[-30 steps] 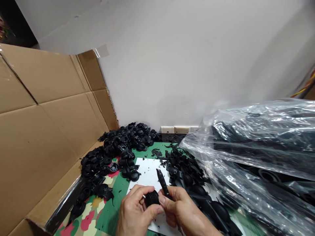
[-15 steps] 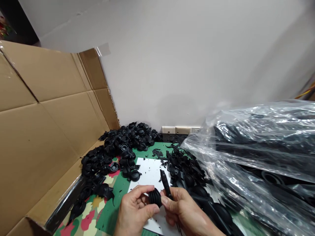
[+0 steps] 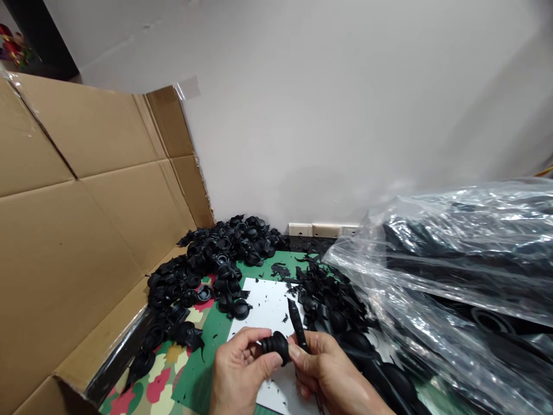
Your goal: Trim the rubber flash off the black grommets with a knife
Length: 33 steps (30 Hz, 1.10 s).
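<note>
Head view: the person's 2 bare hands meet low in the picture, over a white sheet (image 3: 264,305) on the counter (image 3: 199,372), whose surface is green in part and camouflage-printed in part. The left hand (image 3: 239,366) grips a black ribbed piece (image 3: 275,344) between its thumb and fingers, the thumb on the near side. The right hand (image 3: 320,363) holds a slim black tool (image 3: 296,324), its tip pointing up and away from the person; the right thumb is at the right end of the ribbed piece. The tool's tip stands beside the piece and apart from it. The ribbed piece is above the sheet, between the 2 hands.

Small black crumbs dot the sheet. Beyond it and to the left, a heap of black ribbed parts (image 3: 220,253) spreads along a cardboard panel (image 3: 99,230). Right of the sheet lies a mound of black scraps (image 3: 330,288), with larger smooth black pieces (image 3: 397,380) nearer the person, just beside the right hand. Farther right, a clear plastic bag (image 3: 449,242) covers more dark items, hard to make out. A pale wall (image 3: 328,115) rises behind, with white fittings (image 3: 326,230) low on it.
</note>
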{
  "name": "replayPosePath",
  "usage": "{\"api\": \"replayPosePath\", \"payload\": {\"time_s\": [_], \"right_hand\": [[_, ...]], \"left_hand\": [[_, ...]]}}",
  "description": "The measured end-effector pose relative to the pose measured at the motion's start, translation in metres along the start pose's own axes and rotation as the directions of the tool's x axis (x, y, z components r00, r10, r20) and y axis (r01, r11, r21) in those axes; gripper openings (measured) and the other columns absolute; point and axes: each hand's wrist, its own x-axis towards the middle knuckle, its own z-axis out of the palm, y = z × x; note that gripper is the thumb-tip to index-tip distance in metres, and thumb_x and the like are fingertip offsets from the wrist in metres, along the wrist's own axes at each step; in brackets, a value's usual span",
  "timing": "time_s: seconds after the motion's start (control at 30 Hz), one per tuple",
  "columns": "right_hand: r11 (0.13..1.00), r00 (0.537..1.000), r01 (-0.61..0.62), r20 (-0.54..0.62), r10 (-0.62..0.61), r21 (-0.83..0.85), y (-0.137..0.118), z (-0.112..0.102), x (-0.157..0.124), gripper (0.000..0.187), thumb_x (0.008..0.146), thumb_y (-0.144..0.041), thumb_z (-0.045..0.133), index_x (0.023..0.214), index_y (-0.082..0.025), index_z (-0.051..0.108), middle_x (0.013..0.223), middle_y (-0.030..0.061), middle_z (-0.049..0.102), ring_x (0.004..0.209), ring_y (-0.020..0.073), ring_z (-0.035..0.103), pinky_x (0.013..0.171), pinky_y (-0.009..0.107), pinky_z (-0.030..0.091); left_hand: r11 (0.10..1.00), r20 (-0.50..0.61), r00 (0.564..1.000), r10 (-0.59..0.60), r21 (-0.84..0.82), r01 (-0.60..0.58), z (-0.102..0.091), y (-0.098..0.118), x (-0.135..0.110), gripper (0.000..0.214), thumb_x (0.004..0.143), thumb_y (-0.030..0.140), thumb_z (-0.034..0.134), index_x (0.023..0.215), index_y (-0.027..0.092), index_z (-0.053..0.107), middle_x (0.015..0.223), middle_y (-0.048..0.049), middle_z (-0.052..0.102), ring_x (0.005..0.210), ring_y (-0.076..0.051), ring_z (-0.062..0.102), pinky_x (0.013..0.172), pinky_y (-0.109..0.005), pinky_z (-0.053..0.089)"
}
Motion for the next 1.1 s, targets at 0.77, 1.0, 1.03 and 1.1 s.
{"api": "replayPosePath", "payload": {"time_s": [0.77,1.0,1.03,1.1], "right_hand": [[0.992,0.997,-0.034,0.071,0.026,0.117,-0.013,0.011,-0.002,0.020,0.063,-0.022,0.069,0.053,-0.016,0.052,0.041,-0.0121,0.028,0.032,0.0020,0.022,0.033,0.016,0.026],[0.997,0.996,0.030,0.085,-0.036,0.065,-0.011,0.015,-0.002,0.022,0.064,-0.025,0.066,0.052,-0.018,0.049,0.039,-0.0128,0.022,0.032,0.0032,0.022,0.032,0.016,0.023],[0.997,0.994,0.047,0.092,-0.052,0.055,-0.011,0.015,-0.002,0.023,0.063,-0.028,0.069,0.053,-0.017,0.050,0.039,-0.0129,0.023,0.032,0.0033,0.023,0.032,0.016,0.023],[0.996,0.991,0.081,0.103,-0.084,0.034,-0.013,0.014,-0.003,0.026,0.062,-0.031,0.073,0.055,-0.016,0.052,0.039,-0.0130,0.025,0.032,0.0028,0.023,0.032,0.017,0.025]], "left_hand": [[0.833,0.140,0.889,0.436,0.312,-0.457,0.010,0.001,-0.003,0.043,0.057,0.005,0.066,0.096,0.023,0.074,0.082,-0.0022,0.064,0.056,-0.013,0.049,0.047,-0.022,0.040],[0.828,0.112,0.888,0.445,0.326,-0.456,0.011,0.003,-0.006,0.036,0.059,0.006,0.060,0.088,0.022,0.073,0.083,-0.0029,0.063,0.056,-0.014,0.050,0.045,-0.022,0.038],[0.826,0.109,0.886,0.451,0.324,-0.461,0.011,0.003,-0.006,0.035,0.059,0.006,0.060,0.088,0.023,0.073,0.083,-0.0028,0.063,0.056,-0.014,0.050,0.044,-0.022,0.038],[0.821,0.102,0.878,0.467,0.317,-0.474,0.010,0.004,-0.006,0.033,0.060,0.007,0.061,0.086,0.023,0.073,0.082,-0.0026,0.063,0.055,-0.013,0.050,0.045,-0.021,0.038]]}}
